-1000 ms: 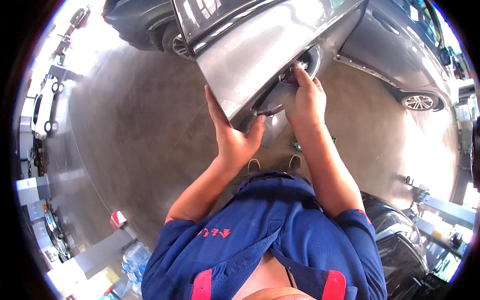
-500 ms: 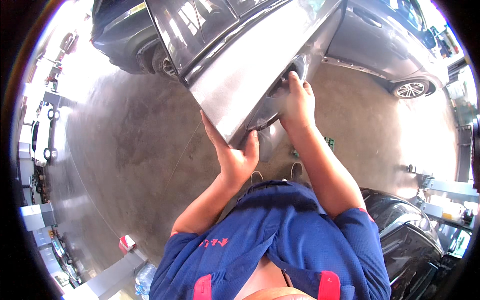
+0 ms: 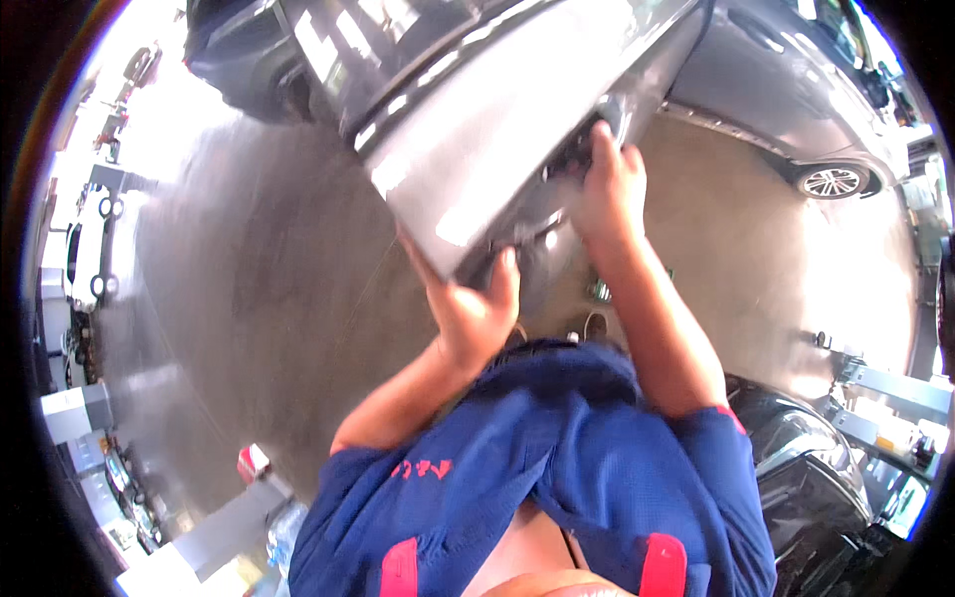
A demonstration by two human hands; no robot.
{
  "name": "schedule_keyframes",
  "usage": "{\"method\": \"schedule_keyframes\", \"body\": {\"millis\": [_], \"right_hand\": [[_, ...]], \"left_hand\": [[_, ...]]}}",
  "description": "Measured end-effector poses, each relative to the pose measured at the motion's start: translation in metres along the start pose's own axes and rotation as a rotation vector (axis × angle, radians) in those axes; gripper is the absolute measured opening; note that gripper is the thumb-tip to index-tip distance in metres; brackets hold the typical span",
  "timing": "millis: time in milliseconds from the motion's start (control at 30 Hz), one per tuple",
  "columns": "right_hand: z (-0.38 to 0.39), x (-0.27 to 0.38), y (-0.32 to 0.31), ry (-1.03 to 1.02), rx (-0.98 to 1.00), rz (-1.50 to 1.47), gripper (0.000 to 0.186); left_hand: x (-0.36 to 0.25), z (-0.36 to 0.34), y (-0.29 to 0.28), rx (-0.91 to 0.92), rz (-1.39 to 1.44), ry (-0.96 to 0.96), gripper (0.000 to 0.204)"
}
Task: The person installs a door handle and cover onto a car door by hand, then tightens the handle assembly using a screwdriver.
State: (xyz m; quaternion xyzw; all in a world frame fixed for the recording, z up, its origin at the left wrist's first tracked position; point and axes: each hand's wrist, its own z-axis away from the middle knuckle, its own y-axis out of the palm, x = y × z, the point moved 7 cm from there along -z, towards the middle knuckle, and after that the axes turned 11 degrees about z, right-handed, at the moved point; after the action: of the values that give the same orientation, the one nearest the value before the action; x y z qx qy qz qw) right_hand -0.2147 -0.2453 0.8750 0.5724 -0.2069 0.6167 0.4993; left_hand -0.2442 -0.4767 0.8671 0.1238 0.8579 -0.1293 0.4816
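At the far left of the frame a white car point(image 3: 88, 249) was parked, and a red-and-white box point(image 3: 254, 461) sat at lower left. A dark car point(image 3: 244, 65) occupied the upper left. The grey car door point(image 3: 487, 149) ran diagonally from lower centre to upper centre-right. At centre, the left hand point(image 3: 468, 316) grasped the door's near end, fingers along its left side, thumb against the dark inner trim point(image 3: 532, 231). Just right of centre, the right hand point(image 3: 612, 204) touched that trim, thumb uppermost; blur prevented telling whether it gripped. A green object point(image 3: 601, 290) lay on the floor below. A grey car body point(image 3: 796, 95) stood at upper right, a black car point(image 3: 811, 468) at lower right.
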Motion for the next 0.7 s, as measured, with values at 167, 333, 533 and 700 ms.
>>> {"method": "schedule_keyframes", "body": {"millis": [167, 333, 533, 700], "right_hand": [[-0.006, -0.008, 0.024, -0.011, 0.034, -0.089, 0.024], [-0.011, -0.016, 0.030, 0.004, 0.014, -0.121, 0.027], [0.008, -0.010, 0.026, 0.083, 0.055, -0.178, 0.029], [0.015, -0.010, 0.024, -0.127, 0.077, -0.026, 0.029]], "left_hand": [[-0.007, -0.028, -0.017, 0.004, -0.039, 0.078, 0.111], [-0.001, -0.036, -0.027, 0.047, -0.091, 0.124, 0.111], [0.004, -0.036, -0.029, 0.100, -0.136, 0.133, 0.114], [0.010, -0.032, -0.025, 0.098, -0.037, 0.044, 0.116]]}}
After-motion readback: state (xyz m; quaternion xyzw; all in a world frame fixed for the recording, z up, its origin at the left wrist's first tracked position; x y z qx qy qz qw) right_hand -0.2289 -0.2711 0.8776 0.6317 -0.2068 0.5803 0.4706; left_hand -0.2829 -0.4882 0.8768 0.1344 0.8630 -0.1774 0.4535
